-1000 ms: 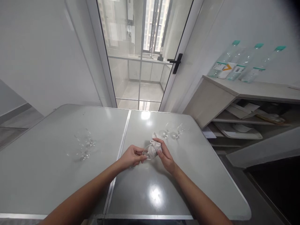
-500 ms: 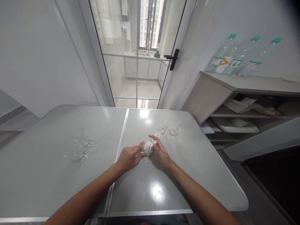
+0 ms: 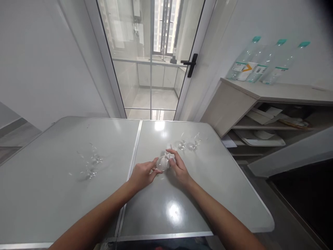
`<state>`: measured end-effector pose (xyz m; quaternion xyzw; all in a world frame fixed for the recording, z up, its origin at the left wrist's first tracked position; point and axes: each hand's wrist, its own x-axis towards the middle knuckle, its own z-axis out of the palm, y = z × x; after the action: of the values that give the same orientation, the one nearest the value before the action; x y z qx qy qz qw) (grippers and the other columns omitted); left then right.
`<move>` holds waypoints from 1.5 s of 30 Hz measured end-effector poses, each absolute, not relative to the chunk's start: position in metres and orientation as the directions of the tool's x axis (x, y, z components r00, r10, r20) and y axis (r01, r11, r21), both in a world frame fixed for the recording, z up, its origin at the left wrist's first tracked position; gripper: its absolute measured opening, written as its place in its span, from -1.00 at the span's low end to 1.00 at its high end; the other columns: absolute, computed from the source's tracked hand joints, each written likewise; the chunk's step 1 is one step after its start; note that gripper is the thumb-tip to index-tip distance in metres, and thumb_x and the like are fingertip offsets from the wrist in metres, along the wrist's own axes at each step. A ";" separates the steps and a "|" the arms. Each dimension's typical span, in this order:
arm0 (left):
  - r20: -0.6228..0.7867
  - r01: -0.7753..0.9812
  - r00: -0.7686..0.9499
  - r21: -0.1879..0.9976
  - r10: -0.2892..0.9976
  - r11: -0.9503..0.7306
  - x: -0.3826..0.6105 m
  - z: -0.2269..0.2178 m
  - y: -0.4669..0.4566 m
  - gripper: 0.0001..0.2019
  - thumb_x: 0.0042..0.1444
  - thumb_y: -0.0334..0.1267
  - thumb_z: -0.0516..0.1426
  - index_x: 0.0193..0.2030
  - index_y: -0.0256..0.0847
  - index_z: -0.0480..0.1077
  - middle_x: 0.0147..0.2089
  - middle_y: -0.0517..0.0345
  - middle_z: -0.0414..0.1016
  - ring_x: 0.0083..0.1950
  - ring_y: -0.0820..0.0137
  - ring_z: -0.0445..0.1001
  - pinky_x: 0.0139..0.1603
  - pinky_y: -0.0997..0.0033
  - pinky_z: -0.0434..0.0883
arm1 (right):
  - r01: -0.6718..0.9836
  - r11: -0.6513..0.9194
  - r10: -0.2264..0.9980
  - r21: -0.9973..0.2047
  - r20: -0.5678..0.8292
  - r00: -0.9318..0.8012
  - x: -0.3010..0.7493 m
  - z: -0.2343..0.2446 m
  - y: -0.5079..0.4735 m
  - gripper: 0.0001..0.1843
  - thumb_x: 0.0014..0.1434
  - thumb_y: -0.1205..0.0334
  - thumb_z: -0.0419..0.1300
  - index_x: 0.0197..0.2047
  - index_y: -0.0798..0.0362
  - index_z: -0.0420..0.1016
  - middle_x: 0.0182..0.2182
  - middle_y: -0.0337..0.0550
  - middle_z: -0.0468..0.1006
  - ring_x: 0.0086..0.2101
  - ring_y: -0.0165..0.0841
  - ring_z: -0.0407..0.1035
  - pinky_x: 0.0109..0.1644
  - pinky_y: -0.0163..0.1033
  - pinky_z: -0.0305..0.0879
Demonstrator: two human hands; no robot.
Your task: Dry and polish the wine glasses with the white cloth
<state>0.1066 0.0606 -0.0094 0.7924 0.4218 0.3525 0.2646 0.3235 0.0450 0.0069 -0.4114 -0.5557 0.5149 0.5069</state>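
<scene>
Left hand [image 3: 144,174] grasping a clear glass [image 3: 160,164], fingers and thumb pinched round its left side. Right hand [image 3: 180,171] closed on a white cloth [image 3: 170,157] at the glass's other end. Glass held tilted over, just above or on the table [image 3: 208,201], cannot tell which; bowl rounded, thin-walled, with bunched white cloth showing inside. Cloth soft, creased, spilling out past the right fingers. Just beyond the right hand, two stemmed glasses [image 3: 182,146] [image 3: 193,147] near each other on round feet; contents, if any, too faint to tell. Well to the left, across a pale metal strip [image 3: 137,139], two more stemmed glasses [image 3: 98,159] [image 3: 91,173], transparent, outlines faint. Table top smooth, grey, glossy, corners rounded, edged in pale trim. Farther right, a wood-grain cabinet [image 3: 229,104]: papers [image 3: 264,116] on an upper shelf, a pale tray [image 3: 260,141] lower down. On top, clear ribbed bottles [image 3: 261,68], green-capped, labelled. Beyond the table, a glass-paned door [image 3: 185,88], black handle [image 3: 191,65].
</scene>
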 end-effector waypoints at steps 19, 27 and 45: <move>0.334 0.230 0.306 0.883 0.892 -0.410 0.109 0.001 0.056 -0.51 0.11 -0.07 0.34 0.14 -0.24 0.53 -0.41 0.23 0.51 -0.50 0.52 0.39 -0.39 0.51 0.41 | -0.461 -0.002 1.000 -0.887 -0.004 0.003 0.322 -0.006 0.060 -0.65 0.23 -0.03 0.34 -0.06 0.06 0.64 -0.13 -0.01 0.69 -0.05 -0.10 0.53 0.17 0.03 0.32; -0.116 0.043 0.656 0.992 0.746 0.116 0.115 0.002 0.063 -0.53 0.18 0.11 0.24 -0.47 -0.32 0.46 -0.60 0.19 0.38 -0.66 0.56 0.28 -0.60 0.55 0.22 | -0.619 -0.264 0.945 -0.740 -0.068 -0.321 0.315 0.021 0.046 -0.57 0.33 -0.09 0.13 0.06 0.01 0.60 -0.03 -0.07 0.67 0.08 -0.09 0.47 0.21 0.05 0.33; 0.184 0.249 0.396 0.922 0.900 -0.298 0.113 0.003 0.061 -0.82 0.13 -0.17 0.22 -0.32 -0.25 0.41 -0.44 0.21 0.45 -0.43 0.41 0.42 -0.38 0.48 0.30 | 0.488 0.748 0.664 -0.450 0.491 -0.565 0.326 0.007 0.047 -0.42 0.27 0.28 0.09 0.35 -0.11 0.35 0.41 -0.03 0.23 0.45 0.04 -0.11 0.40 0.29 0.00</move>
<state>0.1132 0.0609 0.0032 0.7132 0.4025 0.3743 0.4350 0.3261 0.0472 0.0073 -0.3292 -0.8745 0.1327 0.3304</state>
